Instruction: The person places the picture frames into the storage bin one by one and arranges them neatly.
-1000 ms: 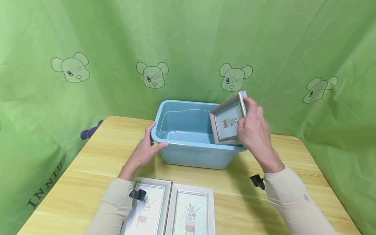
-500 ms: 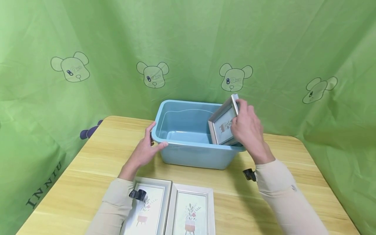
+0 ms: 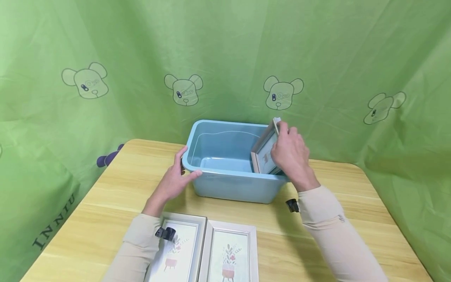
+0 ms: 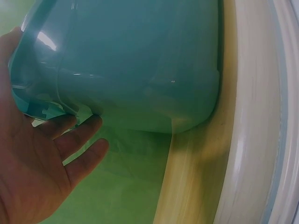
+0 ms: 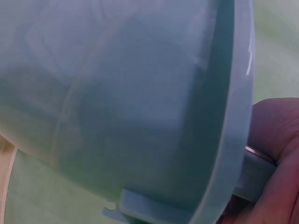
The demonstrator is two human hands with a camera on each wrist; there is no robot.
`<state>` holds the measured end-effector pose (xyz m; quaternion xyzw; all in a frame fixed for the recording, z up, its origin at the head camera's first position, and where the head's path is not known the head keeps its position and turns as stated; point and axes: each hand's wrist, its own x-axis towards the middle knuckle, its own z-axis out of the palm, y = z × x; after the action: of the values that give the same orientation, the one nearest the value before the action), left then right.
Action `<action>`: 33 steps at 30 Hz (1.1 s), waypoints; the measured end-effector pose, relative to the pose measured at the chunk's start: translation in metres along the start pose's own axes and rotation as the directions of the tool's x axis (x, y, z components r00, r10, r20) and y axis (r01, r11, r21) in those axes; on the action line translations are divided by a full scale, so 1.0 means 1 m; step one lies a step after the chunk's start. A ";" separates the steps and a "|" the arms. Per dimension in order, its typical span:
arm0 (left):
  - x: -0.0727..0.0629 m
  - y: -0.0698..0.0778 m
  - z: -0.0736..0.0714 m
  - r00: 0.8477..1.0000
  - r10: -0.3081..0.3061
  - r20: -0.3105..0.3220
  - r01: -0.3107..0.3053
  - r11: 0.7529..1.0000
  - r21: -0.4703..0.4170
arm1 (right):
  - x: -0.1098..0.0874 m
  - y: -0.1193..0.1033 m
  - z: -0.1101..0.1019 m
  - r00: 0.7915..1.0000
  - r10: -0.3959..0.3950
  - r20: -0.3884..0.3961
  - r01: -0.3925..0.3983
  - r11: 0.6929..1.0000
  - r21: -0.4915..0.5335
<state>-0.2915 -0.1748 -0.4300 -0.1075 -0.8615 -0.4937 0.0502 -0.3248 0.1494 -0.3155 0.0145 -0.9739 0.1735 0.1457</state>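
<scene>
A light-blue plastic basin (image 3: 234,188) stands on the table. My left hand (image 3: 173,181) grips its left front corner, the thumb along the front rim. In the left wrist view the other fingers (image 4: 86,158) lie slightly bent against the basin's outer wall. My right hand (image 3: 291,152) holds a silver-pink picture frame (image 3: 267,154) by its upper right edge. That frame leans steeply inside the basin's right end, its potted-plant picture facing left. The hand covers its right side, and the basin's front wall hides its lower end.
Two more picture frames lie face up in front of the basin, a left one (image 3: 181,250) partly under my left forearm and a right one (image 3: 230,252). A green curtain (image 3: 225,47) with bear heads hangs behind the wooden table (image 3: 116,188).
My right hand has moved left and slightly down with the picture frame, which has turned more edge-on and sunk deeper into the basin. The left hand has stayed at the basin's corner.
</scene>
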 end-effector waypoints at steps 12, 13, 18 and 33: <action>-0.001 -0.001 0.001 1.000 0.008 0.001 -0.008 1.000 -0.009 | 0.004 -0.003 0.004 1.000 0.016 -0.011 -0.017 0.997 -0.074; -0.001 -0.001 0.001 1.000 0.009 0.000 -0.009 1.000 -0.009 | 0.005 -0.003 0.005 1.000 0.020 -0.013 -0.021 0.996 -0.087; -0.001 0.000 0.001 1.000 0.003 0.004 -0.003 1.000 -0.010 | 0.008 -0.005 0.009 0.999 0.039 -0.012 -0.040 0.994 -0.106; -0.001 0.000 0.001 1.000 -0.007 0.003 0.007 1.000 -0.008 | 0.010 -0.002 0.022 0.999 0.022 -0.033 -0.026 0.994 -0.107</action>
<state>-0.2902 -0.1742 -0.4302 -0.1053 -0.8598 -0.4974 0.0468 -0.3407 0.1398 -0.3320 -0.0078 -0.9795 0.1231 0.1595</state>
